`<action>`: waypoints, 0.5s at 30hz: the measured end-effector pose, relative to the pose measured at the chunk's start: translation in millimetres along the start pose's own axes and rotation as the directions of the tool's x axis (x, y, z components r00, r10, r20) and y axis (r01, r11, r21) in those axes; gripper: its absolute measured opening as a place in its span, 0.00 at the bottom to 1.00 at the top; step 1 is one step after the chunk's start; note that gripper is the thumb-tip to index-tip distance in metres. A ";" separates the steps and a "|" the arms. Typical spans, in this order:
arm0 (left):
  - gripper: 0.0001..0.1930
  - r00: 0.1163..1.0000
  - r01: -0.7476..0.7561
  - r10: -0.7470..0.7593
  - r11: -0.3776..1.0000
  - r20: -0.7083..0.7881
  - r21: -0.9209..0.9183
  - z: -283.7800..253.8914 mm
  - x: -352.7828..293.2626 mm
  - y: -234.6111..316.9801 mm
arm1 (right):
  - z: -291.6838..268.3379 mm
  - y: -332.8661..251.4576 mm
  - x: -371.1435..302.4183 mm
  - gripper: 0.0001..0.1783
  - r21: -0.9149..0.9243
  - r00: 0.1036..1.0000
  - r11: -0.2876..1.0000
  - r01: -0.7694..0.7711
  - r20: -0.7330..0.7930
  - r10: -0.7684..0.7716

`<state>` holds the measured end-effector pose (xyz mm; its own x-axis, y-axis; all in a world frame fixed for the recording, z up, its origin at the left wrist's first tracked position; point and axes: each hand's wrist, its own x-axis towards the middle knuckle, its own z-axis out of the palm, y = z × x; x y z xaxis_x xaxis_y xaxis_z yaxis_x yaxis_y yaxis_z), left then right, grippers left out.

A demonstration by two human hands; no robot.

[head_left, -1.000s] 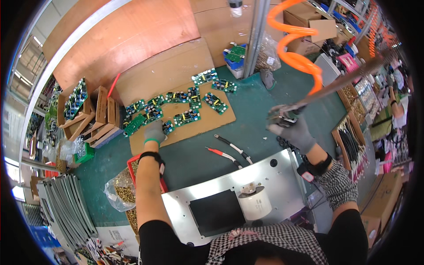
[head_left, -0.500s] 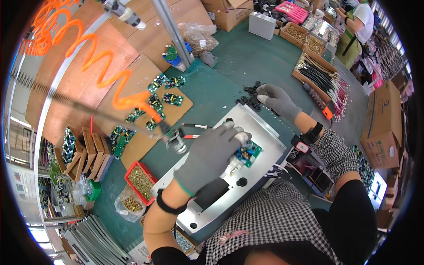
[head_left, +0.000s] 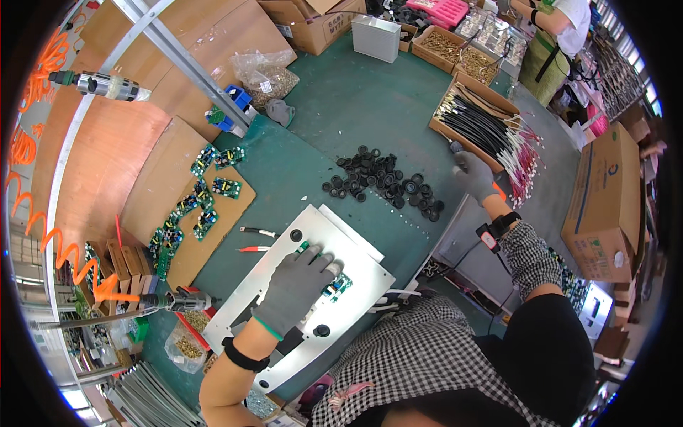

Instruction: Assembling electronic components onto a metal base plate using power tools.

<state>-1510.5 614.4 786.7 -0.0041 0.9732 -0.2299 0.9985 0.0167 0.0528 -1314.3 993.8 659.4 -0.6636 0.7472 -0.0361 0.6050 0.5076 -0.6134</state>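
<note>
Green matting covers the workbench [head_left: 370, 107], which fills most of the frame. Lower centre, a flat silver-grey metal panel [head_left: 356, 267] lies on the mat. The left hand [head_left: 295, 288], in a grey knit glove, rests palm-down on a small green circuit board [head_left: 337, 286] that sits on this panel, fingers spread and pressing flat rather than pinching. At centre right, the right hand [head_left: 474, 176], also grey-gloved, reaches toward the edge of a cardboard tray of black cables with white and pink ends [head_left: 491, 128]; its fingers are curled, and whether they hold anything cannot be told. A scatter of black rubber rings [head_left: 384, 181] lies between the two hands. Centre left, more green circuit boards [head_left: 196, 206] lie on a brown cardboard sheet [head_left: 228, 213]. Lower left, a powered screwdriver [head_left: 174, 301] hangs beside an orange coiled hose [head_left: 67, 252].
</note>
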 end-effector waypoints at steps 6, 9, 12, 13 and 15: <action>0.32 0.992 0.127 -0.128 0.976 0.005 -0.179 -22.2 4.7 6.5 | -8.1 70.4 1.0 0.30 -0.590 0.951 0.762 -0.267 -0.032 0.308; 0.34 0.951 0.287 -0.308 0.910 -0.026 -0.301 -39.3 2.4 11.1 | -18.2 75.5 3.6 0.35 -0.633 0.984 0.769 -0.085 0.068 0.165; 0.28 0.871 0.293 -0.450 0.798 -0.198 -0.526 -43.4 -7.3 16.4 | -34.7 71.4 14.3 0.35 -0.075 0.853 0.983 -0.170 0.488 0.185; 0.28 0.859 0.313 -0.473 0.787 -0.196 -0.531 -41.3 -12.6 18.1 | -31.4 70.1 14.5 0.35 -0.079 0.848 0.986 -0.149 0.502 0.168; 0.28 0.764 0.339 -0.621 0.618 -0.176 -0.709 -35.0 -29.6 26.8 | -19.0 65.0 6.3 0.34 -0.578 0.767 0.506 0.640 0.451 -0.456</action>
<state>-1485.6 594.0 828.9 -0.6325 0.7736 -0.0379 0.5766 0.5030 0.6438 -1270.8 1039.7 634.3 -0.9834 0.1484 -0.1043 0.1354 0.9832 0.1226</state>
